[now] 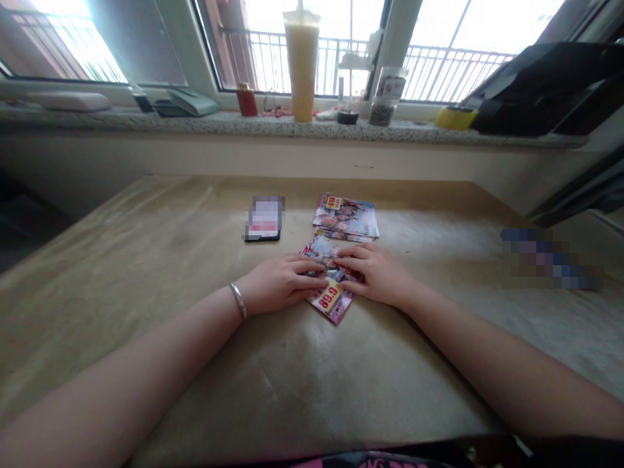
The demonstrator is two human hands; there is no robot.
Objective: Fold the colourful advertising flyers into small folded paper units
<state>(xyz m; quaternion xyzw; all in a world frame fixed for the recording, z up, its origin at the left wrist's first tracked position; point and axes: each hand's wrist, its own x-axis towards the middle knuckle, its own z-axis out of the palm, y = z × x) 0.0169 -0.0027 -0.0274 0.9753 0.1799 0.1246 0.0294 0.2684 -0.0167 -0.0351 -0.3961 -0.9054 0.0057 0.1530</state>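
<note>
A folded, colourful printed leaflet (pixel 327 292) with a yellow "89.9" label lies turned at an angle on the table, one corner toward me. My left hand (pixel 281 283) rests flat over its left side, fingers stretched out across the paper. From the other side, my right hand (pixel 374 273) lies on it with the fingers spread and the tips near those of my left hand. Neither hand wraps round the leaflet. Just beyond it sits a stack of similar leaflets (pixel 346 216), slightly fanned at its near edge. A silver bracelet (pixel 238 301) circles my left wrist.
A phone (pixel 264 219) lies left of the stack, its screen blurred. Far right on the tabletop (pixel 195 214) is a blurred, dark flat item (pixel 550 259). Along the granite windowsill (pixel 219 127) stand a tall yellow drink cup (pixel 301 68), a red jar (pixel 246 101), clear containers and a black bag (pixel 526 91).
</note>
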